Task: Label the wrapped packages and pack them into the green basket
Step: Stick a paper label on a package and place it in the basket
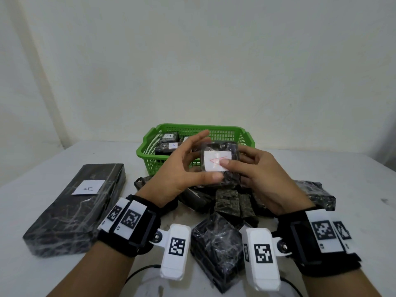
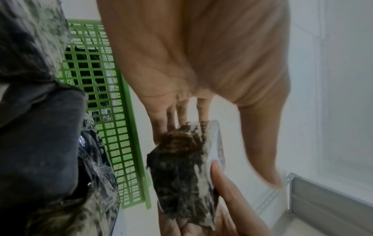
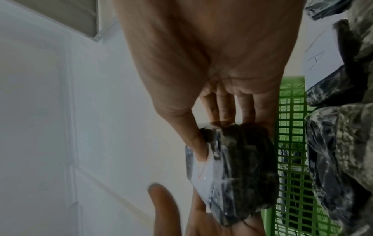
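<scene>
I hold a small dark wrapped package (image 1: 232,150) up in front of the green basket (image 1: 192,127). A white label (image 1: 211,166) with a red mark lies on its near face. My right hand (image 1: 246,168) grips the package, thumb pressed on the label, fingers behind it. My left hand (image 1: 194,161) supports it from the left with straight fingers behind it and the thumb near its lower corner. The right wrist view shows the right hand's thumb (image 3: 193,138) on the label side of the package (image 3: 242,167). In the left wrist view the package (image 2: 181,167) lies against my left hand's fingers (image 2: 181,111).
Inside the basket lie dark packages with "A" labels (image 1: 172,145). A long package labelled "A" (image 1: 75,209) lies on the white table (image 1: 353,189) at the left. Several unlabelled wrapped packages (image 1: 227,202) are piled under my hands. The basket wall (image 2: 121,143) stands close behind.
</scene>
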A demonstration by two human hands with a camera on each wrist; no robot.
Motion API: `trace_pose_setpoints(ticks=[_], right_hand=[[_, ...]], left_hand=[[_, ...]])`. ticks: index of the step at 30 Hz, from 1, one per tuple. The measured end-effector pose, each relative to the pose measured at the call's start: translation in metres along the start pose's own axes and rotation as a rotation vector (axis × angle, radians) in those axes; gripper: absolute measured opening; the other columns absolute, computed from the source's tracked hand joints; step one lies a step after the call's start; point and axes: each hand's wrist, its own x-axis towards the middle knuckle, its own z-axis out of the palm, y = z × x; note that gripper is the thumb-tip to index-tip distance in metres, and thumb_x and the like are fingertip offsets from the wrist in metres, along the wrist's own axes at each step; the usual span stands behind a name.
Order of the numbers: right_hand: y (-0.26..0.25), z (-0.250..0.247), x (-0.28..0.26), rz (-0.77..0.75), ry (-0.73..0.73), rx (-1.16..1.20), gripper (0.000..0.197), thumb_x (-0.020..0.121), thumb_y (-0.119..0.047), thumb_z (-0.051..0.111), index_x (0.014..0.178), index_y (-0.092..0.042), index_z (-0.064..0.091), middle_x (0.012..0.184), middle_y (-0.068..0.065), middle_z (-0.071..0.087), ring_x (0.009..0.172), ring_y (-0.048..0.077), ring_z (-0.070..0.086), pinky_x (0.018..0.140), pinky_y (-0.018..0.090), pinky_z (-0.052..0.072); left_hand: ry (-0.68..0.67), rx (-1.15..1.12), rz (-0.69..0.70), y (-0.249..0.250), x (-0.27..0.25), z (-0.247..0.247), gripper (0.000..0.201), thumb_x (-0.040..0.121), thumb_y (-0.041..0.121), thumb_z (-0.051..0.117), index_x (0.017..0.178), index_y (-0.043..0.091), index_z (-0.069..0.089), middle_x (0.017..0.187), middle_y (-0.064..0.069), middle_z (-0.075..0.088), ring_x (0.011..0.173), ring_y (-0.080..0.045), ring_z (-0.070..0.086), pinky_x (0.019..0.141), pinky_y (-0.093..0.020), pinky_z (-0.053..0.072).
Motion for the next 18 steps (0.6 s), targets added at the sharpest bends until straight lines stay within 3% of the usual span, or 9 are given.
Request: trace_pose_setpoints(ticks=[2,5,7,10,14,16,18], right_hand=[[0.0008,0.0003,-0.0004,-0.045,0.008,-0.066,0.052,0.082,-0.006,0.084,0.13,-0.02,0.07,0.113,0.004,0.08,0.108,0.025,0.076,0.094,0.042,0.06],[0.0009,0.0003,-0.0001,-0.067,-0.001,-0.084,0.059,0.075,-0.004,0.088,0.127,-0.026,0.072,0.115,0.002,0.079,0.102,0.019,0.078,0.084,0.034,0.062],[-0.0021,0.002,-0.0005,0.005,-0.03,-0.005,0.063,0.069,-0.019,0.088,0.128,-0.02,0.07,0.118,0.005,0.078,0.102,0.019,0.078,0.083,0.036,0.063],[-0.0063,0.0034,-0.0018,0.103,-0.064,0.033,0.056,0.073,-0.042,0.077,0.121,-0.013,0.074,0.114,0.007,0.08,0.098,0.023,0.077,0.094,0.04,0.061],[-0.0043,0.0007,-0.0021,0.146,-0.055,0.003,0.034,0.086,-0.036,0.075,0.107,-0.011,0.079,0.108,0.012,0.08,0.094,0.023,0.077,0.095,0.038,0.059],[-0.0042,0.0004,-0.0021,0.097,-0.037,0.037,0.027,0.082,-0.027,0.078,0.102,-0.009,0.079,0.104,0.011,0.081,0.093,0.022,0.077,0.09,0.035,0.061],[-0.0042,0.0007,-0.0015,0.038,-0.015,0.062,0.033,0.078,-0.019,0.081,0.107,-0.004,0.077,0.107,0.011,0.08,0.096,0.022,0.078,0.084,0.03,0.063]], left_hand=[[0.083,0.052,0.009,0.0028,0.0003,0.0013,0.07,0.08,0.028,0.086,0.143,0.022,0.056,0.138,0.0,0.066,0.128,-0.018,0.062,0.107,-0.04,0.052],[0.154,0.104,0.073,0.0053,-0.0004,0.0015,0.06,0.076,0.018,0.081,0.133,0.013,0.064,0.125,-0.003,0.073,0.119,-0.018,0.069,0.101,-0.03,0.055],[0.136,0.098,0.098,0.006,-0.0012,0.0014,0.061,0.072,0.013,0.083,0.131,0.012,0.064,0.125,-0.004,0.073,0.119,-0.019,0.069,0.098,-0.029,0.056],[0.074,0.085,0.113,0.0019,-0.0002,0.0016,0.064,0.072,0.002,0.087,0.131,0.012,0.062,0.128,-0.01,0.07,0.123,-0.026,0.066,0.105,-0.039,0.053],[0.039,0.107,0.138,0.0018,-0.0007,0.0015,0.065,0.073,-0.004,0.084,0.132,0.012,0.06,0.133,-0.011,0.066,0.13,-0.028,0.06,0.111,-0.049,0.047],[0.04,0.122,0.117,0.0015,-0.0006,0.0003,0.071,0.076,0.005,0.086,0.138,0.015,0.056,0.139,-0.004,0.064,0.134,-0.023,0.057,0.114,-0.048,0.045],[0.046,0.092,0.019,0.0026,-0.0018,0.0011,0.075,0.078,0.031,0.083,0.145,0.021,0.051,0.143,0.002,0.061,0.136,-0.018,0.055,0.115,-0.045,0.042]])
